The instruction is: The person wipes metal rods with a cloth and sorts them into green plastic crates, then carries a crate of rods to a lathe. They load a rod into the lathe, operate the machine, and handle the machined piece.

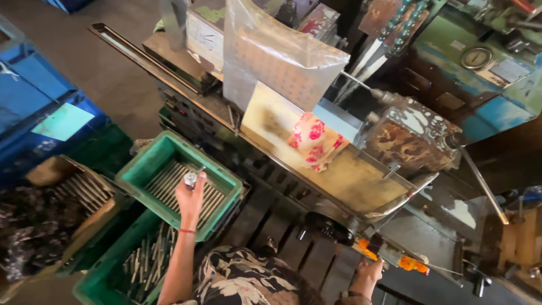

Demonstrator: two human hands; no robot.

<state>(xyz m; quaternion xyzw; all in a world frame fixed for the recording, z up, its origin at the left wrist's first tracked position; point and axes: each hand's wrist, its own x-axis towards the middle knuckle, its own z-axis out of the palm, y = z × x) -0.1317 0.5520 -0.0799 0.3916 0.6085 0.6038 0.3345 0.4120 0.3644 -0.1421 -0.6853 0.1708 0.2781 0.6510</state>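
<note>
Metal rod (191, 179) sits pinched in the left hand (190, 199), raised above the green crate (148, 164) of rods; further right, the right hand (370, 270) curls closed around an orange-handled lever (407, 263) on the machine (412, 138).

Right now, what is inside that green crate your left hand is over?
The green crate holds a layer of long grey metal rods lying side by side. The left hand, gripping one rod, covers some; anything beneath them is hidden.

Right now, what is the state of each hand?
Left hand: closed on a metal rod above the green crate.
Right hand: at the machine; grip cannot be told.
</note>
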